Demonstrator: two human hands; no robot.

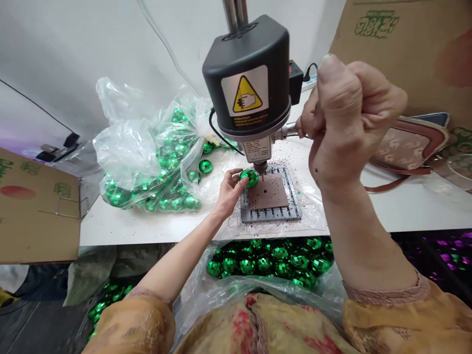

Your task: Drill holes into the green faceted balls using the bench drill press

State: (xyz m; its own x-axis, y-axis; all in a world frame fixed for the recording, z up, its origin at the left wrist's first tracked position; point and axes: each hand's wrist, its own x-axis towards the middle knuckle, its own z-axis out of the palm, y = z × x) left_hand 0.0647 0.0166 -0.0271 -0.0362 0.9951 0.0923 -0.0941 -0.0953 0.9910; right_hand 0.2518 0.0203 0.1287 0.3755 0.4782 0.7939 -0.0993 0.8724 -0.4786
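Between the thumb and fingers of my left hand [231, 191] is a shiny green faceted ball [250, 178], held just left of the drill bit and over the left edge of a brown board [271, 192]. That board lies on the slotted metal base plate [295, 209] and has a small dark hole in it. Above stands the black drill press [247, 73] with a yellow warning label. My right hand [346, 105] is closed in a fist at the machine's right side, its fingers round the lever [291, 129].
A clear plastic bag [125, 147] of green balls lies on the white table [121, 228] at the left. More green balls [265, 263] sit below the front edge. Cardboard boxes [37, 216] flank the table; a pink bag [401, 145] lies right. Dark shavings surround the base.
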